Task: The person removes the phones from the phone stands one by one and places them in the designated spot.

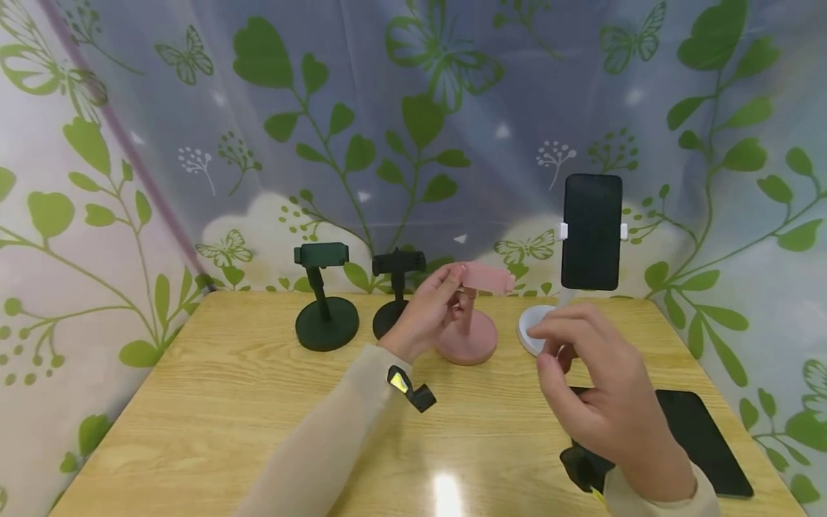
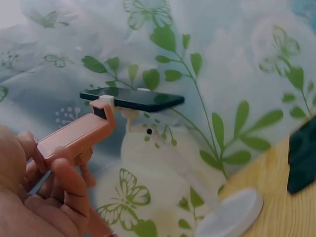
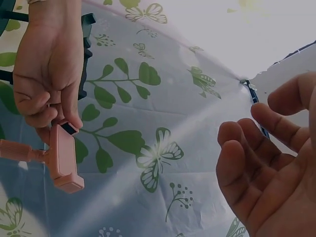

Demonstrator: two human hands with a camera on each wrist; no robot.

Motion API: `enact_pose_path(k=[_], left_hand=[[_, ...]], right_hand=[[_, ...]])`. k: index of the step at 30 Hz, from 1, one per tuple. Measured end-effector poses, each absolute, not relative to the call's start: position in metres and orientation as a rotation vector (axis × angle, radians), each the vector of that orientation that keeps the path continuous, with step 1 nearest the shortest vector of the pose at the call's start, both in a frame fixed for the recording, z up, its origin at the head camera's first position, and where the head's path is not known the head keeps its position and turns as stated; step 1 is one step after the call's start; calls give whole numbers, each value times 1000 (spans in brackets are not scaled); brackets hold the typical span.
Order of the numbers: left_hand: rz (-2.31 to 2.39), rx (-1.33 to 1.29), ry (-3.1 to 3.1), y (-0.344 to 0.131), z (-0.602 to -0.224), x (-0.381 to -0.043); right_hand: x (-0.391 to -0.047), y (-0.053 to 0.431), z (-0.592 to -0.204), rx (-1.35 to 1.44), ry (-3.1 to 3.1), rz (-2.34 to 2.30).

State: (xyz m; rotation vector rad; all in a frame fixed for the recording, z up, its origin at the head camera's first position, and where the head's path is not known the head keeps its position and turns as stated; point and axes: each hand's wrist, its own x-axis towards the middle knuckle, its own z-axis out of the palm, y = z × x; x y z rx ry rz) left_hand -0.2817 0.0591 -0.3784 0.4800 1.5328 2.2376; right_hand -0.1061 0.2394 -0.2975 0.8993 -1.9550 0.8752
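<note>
My left hand point(image 1: 431, 305) pinches the left end of the clamp on a pink phone stand point(image 1: 470, 337), whose round base rests on the table. In the left wrist view the thumb and fingers hold the end of that pink clamp point(image 2: 76, 137); its other end sticks out free. My right hand point(image 1: 597, 380) hovers over the table's right side with loosely bent fingers and nothing between them. Behind it, a white phone stand point(image 1: 535, 327) carries a black smartphone point(image 1: 591, 231) upright. In the right wrist view the right hand's fingers point(image 3: 252, 173) are apart from the pink clamp.
A dark green phone stand point(image 1: 326, 323) and a black phone stand point(image 1: 398, 264) stand left of the pink one. On the right a black tablet point(image 1: 701, 441) lies flat, partly hidden by the right hand. A patterned curtain point(image 1: 362, 143) hangs behind the wooden table point(image 1: 213, 402).
</note>
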Motion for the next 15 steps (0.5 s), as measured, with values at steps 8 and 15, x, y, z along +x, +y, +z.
enact_pose_path(k=[8, 15], left_hand=[[2140, 606, 1663, 31, -378, -267], [1840, 806, 2042, -10, -368, -234]], right_hand=[[-116, 235, -304, 922, -2006, 806], [-124, 236, -310, 854, -2041, 778]])
